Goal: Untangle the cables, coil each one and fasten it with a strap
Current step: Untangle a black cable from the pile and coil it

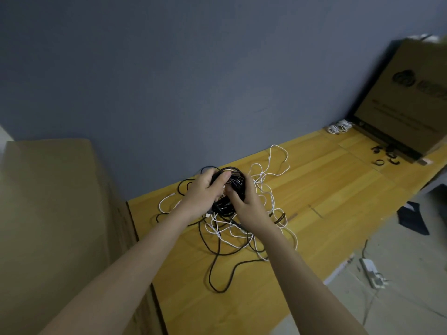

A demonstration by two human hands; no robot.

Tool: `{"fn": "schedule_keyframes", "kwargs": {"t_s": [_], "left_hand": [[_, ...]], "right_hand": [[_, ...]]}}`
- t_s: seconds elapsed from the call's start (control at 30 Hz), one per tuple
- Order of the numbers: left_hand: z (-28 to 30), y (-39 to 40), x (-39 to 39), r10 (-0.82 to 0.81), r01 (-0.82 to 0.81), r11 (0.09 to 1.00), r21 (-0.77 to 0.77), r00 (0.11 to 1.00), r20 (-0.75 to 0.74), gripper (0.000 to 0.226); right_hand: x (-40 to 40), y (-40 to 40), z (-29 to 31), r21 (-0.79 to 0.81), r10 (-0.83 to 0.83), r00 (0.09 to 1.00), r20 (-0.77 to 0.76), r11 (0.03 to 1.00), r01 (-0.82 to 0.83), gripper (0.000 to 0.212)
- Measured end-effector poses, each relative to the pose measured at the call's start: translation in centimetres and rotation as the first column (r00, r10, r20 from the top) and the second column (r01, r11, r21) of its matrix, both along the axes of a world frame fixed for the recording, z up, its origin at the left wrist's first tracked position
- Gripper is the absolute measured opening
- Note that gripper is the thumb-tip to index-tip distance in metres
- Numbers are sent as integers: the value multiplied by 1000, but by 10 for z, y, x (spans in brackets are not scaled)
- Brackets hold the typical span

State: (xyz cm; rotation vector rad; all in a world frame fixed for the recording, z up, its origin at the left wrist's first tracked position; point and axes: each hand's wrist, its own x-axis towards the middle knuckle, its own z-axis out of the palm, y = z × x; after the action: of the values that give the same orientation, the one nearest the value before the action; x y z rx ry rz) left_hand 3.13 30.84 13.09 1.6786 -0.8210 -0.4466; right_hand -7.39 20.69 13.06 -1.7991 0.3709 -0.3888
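Near the counter's (326, 189) far edge, left hand (202, 198) and right hand (249, 205) each grip the black cable coil (229, 189) above the loose tangle (242, 228); trailing strands would likely snag, loosening its turns.

1 wide-angle head-worn camera looks forward and down from above the person's arms, tilted so the wooden counter (338, 189) runs diagonally from lower left to upper right. It sits close over the near counter, facing a blue-grey wall (169, 81).
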Motion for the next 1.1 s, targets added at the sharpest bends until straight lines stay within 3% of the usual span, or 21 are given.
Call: {"fn": "schedule_keyframes", "kwargs": {"t_s": [0.1,0.2,0.37,0.53,0.67,0.77,0.87,1.0,1.1], "left_hand": [[5,-3,-2,-45,40,998,-46,991,-125,45],[12,-8,-2,-94,89,996,-33,970,-224,44],[23,-29,-4,-68,96,984,148,981,-183,60],[26,-51,-24,-58,81,987,141,985,-162,43],[27,-63,-41,-73,75,992,99,997,-27,28],[28,-70,-50,-189,211,970,123,968,-166,26],[29,-82,-59,-228,281,938,204,941,-250,25],[24,-108,-78,-211,255,906,339,964,-160,33],[12,-133,-96,-156,85,864,496,982,104,43]], "right_hand": [[-3,-2,6,104,-9,999,35,995,5,22],[-8,-4,11,76,-2,999,53,997,-2,23],[-23,-13,12,-14,-59,995,81,998,61,16],[-38,-24,8,-126,-190,976,108,971,203,28],[-45,-31,1,-223,-305,946,104,920,322,36],[-54,-41,-4,-300,-369,923,113,873,385,28],[-63,-53,-12,-337,-434,901,-1,848,408,24],[-79,-73,-18,-327,-447,890,-95,858,396,18],[-94,-93,-25,-317,-406,901,-152,883,345,22]]}}
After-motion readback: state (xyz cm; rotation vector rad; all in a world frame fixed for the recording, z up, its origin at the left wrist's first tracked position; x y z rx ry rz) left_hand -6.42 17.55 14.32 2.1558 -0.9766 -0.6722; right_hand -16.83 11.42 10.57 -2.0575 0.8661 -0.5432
